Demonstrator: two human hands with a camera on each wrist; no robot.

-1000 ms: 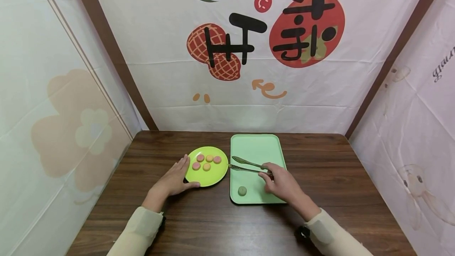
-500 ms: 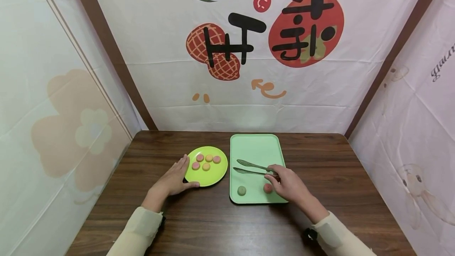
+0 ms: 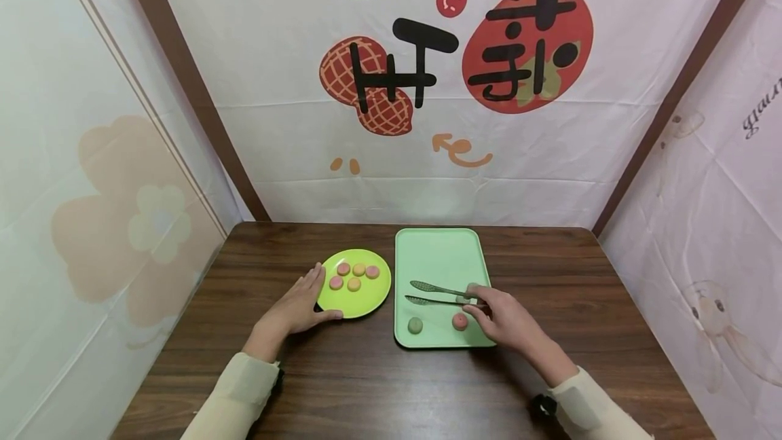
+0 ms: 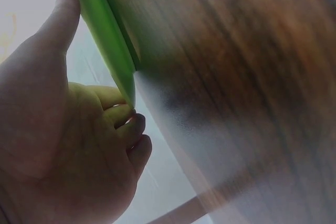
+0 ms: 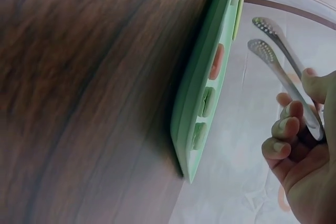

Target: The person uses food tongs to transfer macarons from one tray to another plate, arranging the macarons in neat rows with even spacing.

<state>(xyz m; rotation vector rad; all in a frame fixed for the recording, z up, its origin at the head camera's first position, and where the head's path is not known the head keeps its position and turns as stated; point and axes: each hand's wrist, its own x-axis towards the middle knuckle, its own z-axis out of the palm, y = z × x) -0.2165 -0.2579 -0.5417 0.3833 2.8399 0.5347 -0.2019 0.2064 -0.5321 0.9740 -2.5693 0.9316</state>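
My left hand [image 3: 297, 302] rests at the left rim of a yellow-green plate [image 3: 360, 307], thumb along the near rim and fingers along the side. Pink and yellow macarons [image 3: 354, 284], several in all, lie on this plate. My right hand [image 3: 504, 318] holds metal food tongs [image 3: 435, 287] over a mint-green tray [image 3: 436, 250]. The tongs' perforated tips [image 5: 262, 51] are apart with nothing between them. A green macaron [image 3: 415, 325] and a red macaron [image 3: 460, 321] sit near the tray's front edge. In the right wrist view, two more green macarons [image 5: 206, 102] show on the tray.
The plate stands just left of the tray on a dark brown wooden table [image 3: 360, 386]. A printed white cloth [image 3: 293, 155] hangs behind the table, with other cloths at both sides.
My right hand and the tongs have moved right and slightly nearer, away from the plate. The red macaron, hidden at first, has come into view. My left hand has stayed at the plate.
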